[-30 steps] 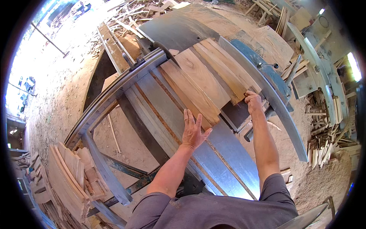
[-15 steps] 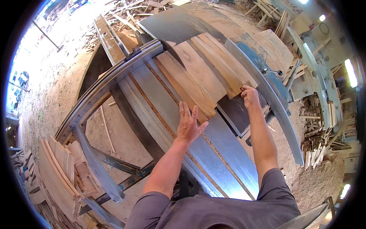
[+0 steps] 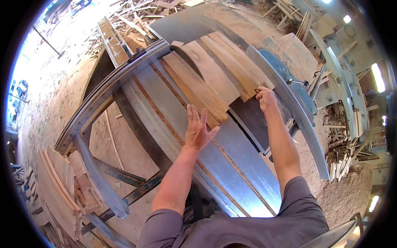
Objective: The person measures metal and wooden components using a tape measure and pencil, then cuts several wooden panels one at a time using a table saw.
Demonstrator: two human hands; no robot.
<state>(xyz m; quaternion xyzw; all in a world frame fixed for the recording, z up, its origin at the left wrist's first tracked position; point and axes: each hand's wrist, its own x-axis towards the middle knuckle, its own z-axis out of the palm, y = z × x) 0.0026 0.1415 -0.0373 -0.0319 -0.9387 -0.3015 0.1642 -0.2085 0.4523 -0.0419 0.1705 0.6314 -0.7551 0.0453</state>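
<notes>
Lying between both hands (image 3: 198,129) (image 3: 264,97) — wooden boards (image 3: 206,78), touching each.

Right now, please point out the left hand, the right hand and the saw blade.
left hand (image 3: 197,131), head view, on the back of the hand.
right hand (image 3: 266,97), head view, on the knuckles.
saw blade (image 3: 187,58), head view, on its dark upper edge between the boards.

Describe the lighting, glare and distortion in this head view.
Head view: daylight blows out the upper left rim; bright openings glare at the right edge. Fisheye bends the metal table and its rails into curves. The left hand and right hand on the wooden boards look sharp; the metal shines pale near the bottom.
</notes>
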